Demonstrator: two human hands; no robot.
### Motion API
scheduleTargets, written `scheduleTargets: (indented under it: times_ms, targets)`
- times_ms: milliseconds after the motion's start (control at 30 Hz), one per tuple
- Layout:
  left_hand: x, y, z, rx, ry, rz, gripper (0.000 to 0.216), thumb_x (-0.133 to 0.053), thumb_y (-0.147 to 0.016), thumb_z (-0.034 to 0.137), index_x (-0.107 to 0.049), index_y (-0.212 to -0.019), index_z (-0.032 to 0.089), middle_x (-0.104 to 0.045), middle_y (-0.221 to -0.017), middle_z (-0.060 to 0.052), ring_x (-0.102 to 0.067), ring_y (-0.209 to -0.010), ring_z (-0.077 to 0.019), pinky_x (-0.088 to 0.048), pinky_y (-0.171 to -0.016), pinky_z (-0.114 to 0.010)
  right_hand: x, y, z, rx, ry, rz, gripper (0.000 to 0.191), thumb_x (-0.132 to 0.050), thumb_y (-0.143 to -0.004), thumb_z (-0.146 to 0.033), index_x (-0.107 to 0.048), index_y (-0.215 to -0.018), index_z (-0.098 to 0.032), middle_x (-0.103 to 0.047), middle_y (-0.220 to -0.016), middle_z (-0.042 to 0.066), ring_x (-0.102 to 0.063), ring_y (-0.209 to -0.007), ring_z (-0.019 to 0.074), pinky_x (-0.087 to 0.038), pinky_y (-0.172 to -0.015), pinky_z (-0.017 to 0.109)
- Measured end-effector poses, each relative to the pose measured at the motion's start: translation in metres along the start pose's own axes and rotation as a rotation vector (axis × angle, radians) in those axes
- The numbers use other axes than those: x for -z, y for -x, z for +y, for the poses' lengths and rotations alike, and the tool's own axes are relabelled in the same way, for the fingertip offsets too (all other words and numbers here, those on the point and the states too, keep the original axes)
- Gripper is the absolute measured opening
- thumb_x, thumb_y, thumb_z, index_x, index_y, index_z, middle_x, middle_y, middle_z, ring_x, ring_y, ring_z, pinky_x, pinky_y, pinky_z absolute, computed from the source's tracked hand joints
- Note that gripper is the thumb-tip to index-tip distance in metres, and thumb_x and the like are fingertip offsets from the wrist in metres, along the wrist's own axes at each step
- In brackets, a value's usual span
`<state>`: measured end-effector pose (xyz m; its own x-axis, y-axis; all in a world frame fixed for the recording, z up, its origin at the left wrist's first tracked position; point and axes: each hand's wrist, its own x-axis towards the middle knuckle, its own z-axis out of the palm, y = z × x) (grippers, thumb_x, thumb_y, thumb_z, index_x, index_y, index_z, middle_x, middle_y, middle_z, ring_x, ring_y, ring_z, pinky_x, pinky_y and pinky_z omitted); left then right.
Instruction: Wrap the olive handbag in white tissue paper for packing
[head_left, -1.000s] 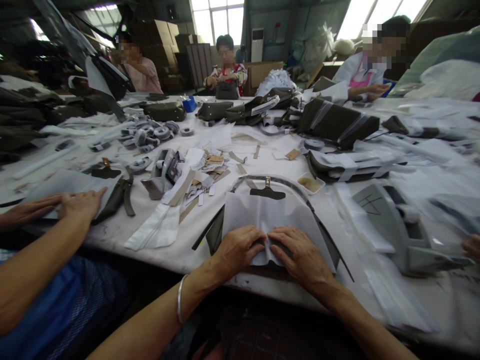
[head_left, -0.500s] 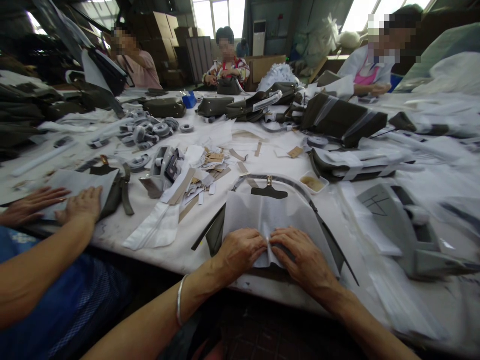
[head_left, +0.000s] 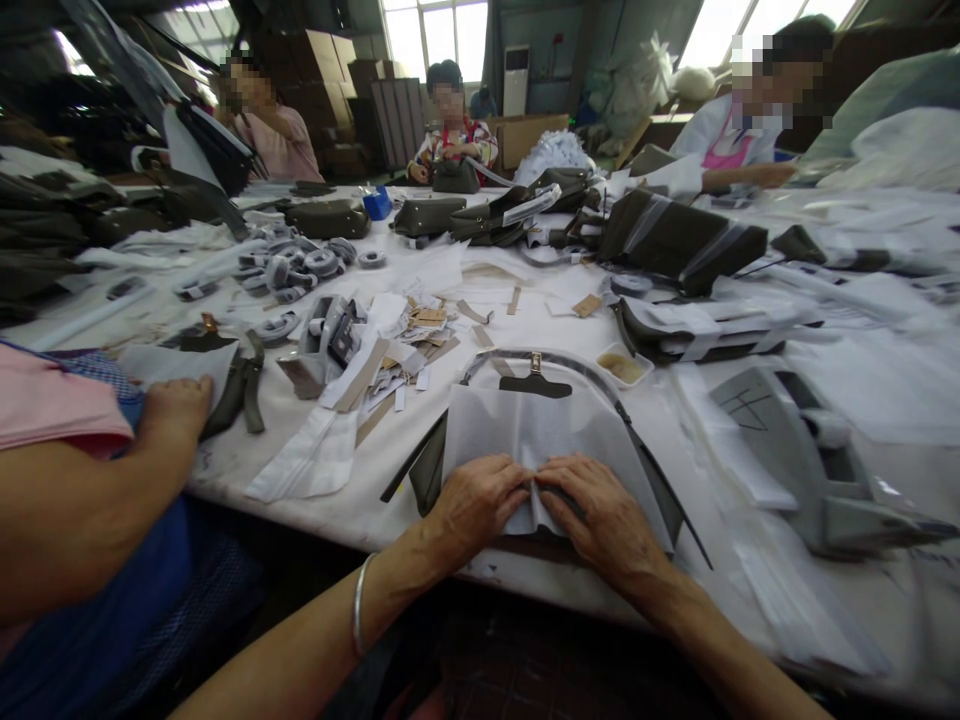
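Observation:
A dark olive handbag (head_left: pixel 429 478) lies before me at the table's near edge, with a sheet of thin white paper (head_left: pixel 480 420) spread over it. My left hand (head_left: pixel 480 500) and my right hand (head_left: pixel 592 505) meet at the middle of the sheet. Both have curled fingers closed on the paper, which rises in a crease between them. Above the sheet's far edge show the bag's dark flap tab (head_left: pixel 534 385) with a gold clasp (head_left: pixel 535 362) and a wrapped, arched handle (head_left: pixel 592 370). The paper hides most of the bag's body.
To the left, a co-worker's hand (head_left: pixel 176 400) rests on another paper-covered bag. A tape dispenser (head_left: pixel 330 335) and paper tags (head_left: pixel 427 325) lie ahead. A larger grey dispenser (head_left: pixel 795 450) stands right, near a small dish (head_left: pixel 624 366). Olive bags (head_left: pixel 682 240) and people are across the table.
My hands keep nearly the same place on the paper. The co-worker at left has leaned in, their arm and pink sleeve covering more. The person at far right has shifted an arm.

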<state>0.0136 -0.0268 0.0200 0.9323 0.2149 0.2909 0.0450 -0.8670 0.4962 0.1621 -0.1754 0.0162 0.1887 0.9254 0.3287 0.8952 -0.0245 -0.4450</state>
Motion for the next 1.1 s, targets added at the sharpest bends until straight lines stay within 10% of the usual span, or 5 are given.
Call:
scheduleTargets:
  times_ms: [633,1100]
  targets:
    - [0.005,-0.022,0.011,0.338,0.066,-0.103,0.011,-0.064,-0.082,0.018,-0.060,-0.091,0.021,-0.064,-0.086,0.002,-0.059,-0.083,-0.0160,-0.043,-0.075,-0.026,0.032,-0.036,-0.010,-0.075,0.022,-0.484,0.021,-0.059,-0.090,-0.013,-0.071,-0.105,-0.020,-0.070,-0.101,0.007,-0.062,-0.100,0.0241,-0.045,-0.091,0.037]
    - [-0.009,-0.019,0.008,0.413,0.132,-0.004,0.013,-0.059,-0.080,0.014,-0.051,-0.087,0.022,-0.058,-0.080,0.003,-0.056,-0.078,-0.0157,-0.041,-0.073,-0.027,0.018,-0.040,0.001,-0.272,-0.125,-0.236,0.011,-0.064,-0.085,-0.026,-0.075,-0.081,-0.025,-0.072,-0.084,0.001,-0.063,-0.084,0.0202,-0.042,-0.079,0.032]
